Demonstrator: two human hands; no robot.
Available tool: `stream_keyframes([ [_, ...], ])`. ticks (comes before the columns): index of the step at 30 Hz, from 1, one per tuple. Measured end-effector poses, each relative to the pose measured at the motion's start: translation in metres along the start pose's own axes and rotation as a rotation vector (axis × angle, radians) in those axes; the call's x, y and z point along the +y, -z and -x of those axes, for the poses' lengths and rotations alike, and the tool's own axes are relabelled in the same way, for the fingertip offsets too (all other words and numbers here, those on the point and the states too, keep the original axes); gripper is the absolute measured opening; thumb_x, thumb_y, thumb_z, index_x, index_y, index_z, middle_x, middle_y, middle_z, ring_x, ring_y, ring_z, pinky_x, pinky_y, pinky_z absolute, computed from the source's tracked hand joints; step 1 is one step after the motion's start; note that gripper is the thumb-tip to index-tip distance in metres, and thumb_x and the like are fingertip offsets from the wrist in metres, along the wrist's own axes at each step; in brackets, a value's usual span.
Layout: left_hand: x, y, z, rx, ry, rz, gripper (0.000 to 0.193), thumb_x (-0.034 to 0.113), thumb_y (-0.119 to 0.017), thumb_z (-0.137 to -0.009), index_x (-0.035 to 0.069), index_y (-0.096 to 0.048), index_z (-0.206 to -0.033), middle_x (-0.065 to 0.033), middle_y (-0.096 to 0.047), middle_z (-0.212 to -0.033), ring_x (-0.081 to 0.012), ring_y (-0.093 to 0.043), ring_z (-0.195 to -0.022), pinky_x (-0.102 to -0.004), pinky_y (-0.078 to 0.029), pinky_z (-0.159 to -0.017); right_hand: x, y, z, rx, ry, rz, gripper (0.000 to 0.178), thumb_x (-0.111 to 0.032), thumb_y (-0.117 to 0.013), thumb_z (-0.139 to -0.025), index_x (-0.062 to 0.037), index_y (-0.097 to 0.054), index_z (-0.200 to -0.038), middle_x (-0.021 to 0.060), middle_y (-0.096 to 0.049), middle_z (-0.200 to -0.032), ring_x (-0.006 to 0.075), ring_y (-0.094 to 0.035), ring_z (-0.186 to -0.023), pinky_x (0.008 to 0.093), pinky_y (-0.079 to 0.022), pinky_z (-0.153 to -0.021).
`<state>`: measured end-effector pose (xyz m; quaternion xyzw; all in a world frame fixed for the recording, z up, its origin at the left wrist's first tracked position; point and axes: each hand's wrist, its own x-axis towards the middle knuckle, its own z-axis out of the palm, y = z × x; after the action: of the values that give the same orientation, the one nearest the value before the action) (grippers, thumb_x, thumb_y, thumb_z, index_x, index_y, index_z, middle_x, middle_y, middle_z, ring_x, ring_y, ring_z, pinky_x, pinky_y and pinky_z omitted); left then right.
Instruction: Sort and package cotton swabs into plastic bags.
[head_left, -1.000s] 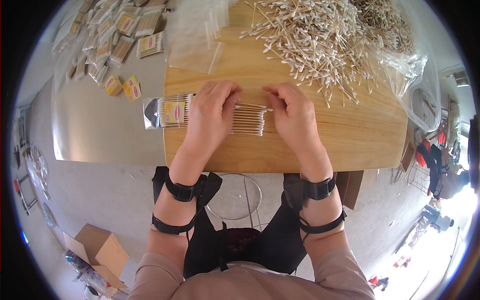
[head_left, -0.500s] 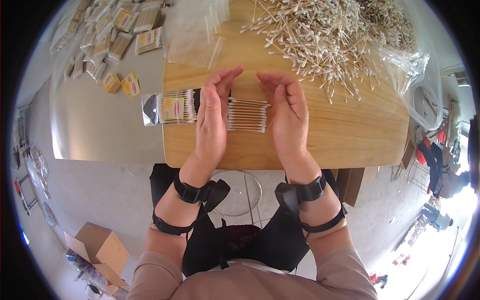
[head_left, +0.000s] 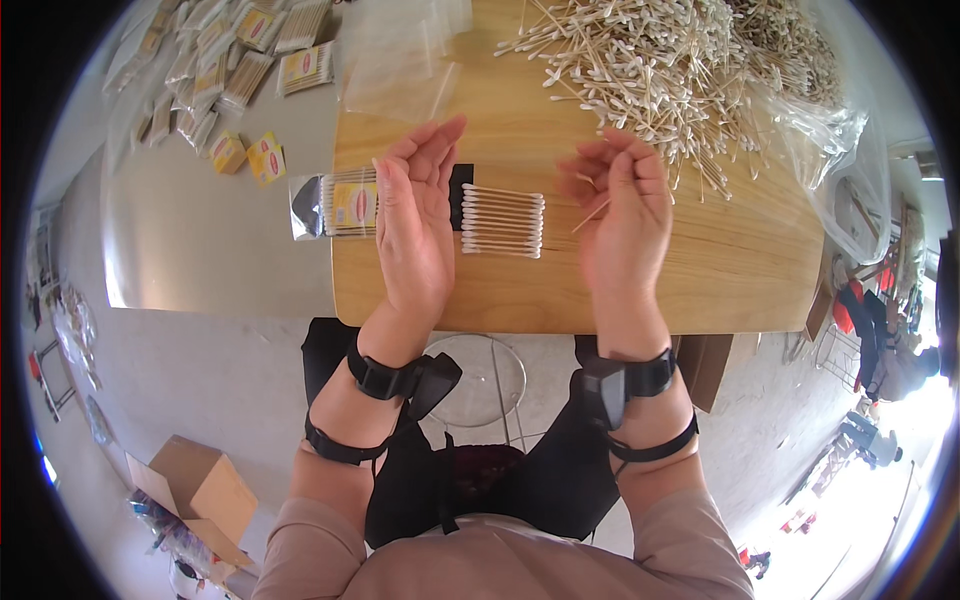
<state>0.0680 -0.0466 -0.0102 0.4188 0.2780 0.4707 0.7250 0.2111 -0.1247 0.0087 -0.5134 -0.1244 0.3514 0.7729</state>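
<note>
A row of wooden cotton swabs [head_left: 502,222] with white tips lies side by side on the wooden table. At its left end is a black flat piece [head_left: 463,186], partly behind my left hand [head_left: 418,235]. That hand stands on edge with its fingers stretched out, holding nothing. Beyond its far side lies a clear packet of swabs [head_left: 350,208] with a yellow label, partly covered by the hand. My right hand [head_left: 632,225] is to the right of the row, apart from it, with curled, slightly blurred fingers. A single cotton swab [head_left: 592,216] sticks out from it.
A large heap of loose cotton swabs [head_left: 660,75] lies at the far right beside a clear plastic bag [head_left: 835,130]. Empty clear bags [head_left: 400,75] are at the back middle. Filled packets [head_left: 245,80] and small yellow cards [head_left: 266,158] lie on the metal surface [head_left: 220,250] at left.
My right hand has moved right, away from the row, and a swab now shows in it. My left hand has shifted slightly left, uncovering more of the black piece.
</note>
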Motion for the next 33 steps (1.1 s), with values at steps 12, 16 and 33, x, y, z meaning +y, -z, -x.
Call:
stream_keyframes([
  [12, 0.017, 0.004, -0.002, 0.012, -0.025, -0.231, 0.024, 0.022, -0.053, -0.103, 0.003, -0.057, -0.118, -0.0120, -0.064, -0.118, -0.0200, -0.059, -0.110, -0.0341, -0.046, -0.094, -0.017, -0.001, 0.012, -0.356, 0.154, 1.161, 0.004, -0.005, -0.070, -0.080, -0.0068, -0.067, -0.082, 0.0077, -0.062, -0.082, 0.0241, -0.062, -0.066, 0.0335, -0.049, -0.060],
  [16, 0.037, 0.005, -0.008, -0.113, -0.036, -1.032, 0.007, -0.001, -0.065, -0.087, 0.004, -0.063, -0.091, -0.0082, -0.064, -0.086, -0.0228, -0.062, -0.081, -0.0356, -0.048, -0.069, -0.012, 0.003, 0.011, -0.371, 0.243, 1.225, 0.004, -0.007, -0.070, -0.079, -0.0078, -0.067, -0.081, 0.0066, -0.061, -0.081, 0.0273, -0.063, -0.069, 0.0365, -0.050, -0.060],
  [33, 0.039, 0.014, -0.004, -0.339, -0.216, -1.429, 0.007, 0.000, -0.067, -0.079, 0.006, -0.064, -0.082, -0.0073, -0.056, -0.083, -0.0291, -0.058, -0.083, -0.0408, -0.041, -0.068, -0.004, -0.006, 0.007, -0.517, 0.512, 1.452, 0.005, -0.008, -0.071, -0.079, -0.0070, -0.066, -0.082, 0.0074, -0.060, -0.080, 0.0283, -0.061, -0.066, 0.0373, -0.049, -0.059],
])
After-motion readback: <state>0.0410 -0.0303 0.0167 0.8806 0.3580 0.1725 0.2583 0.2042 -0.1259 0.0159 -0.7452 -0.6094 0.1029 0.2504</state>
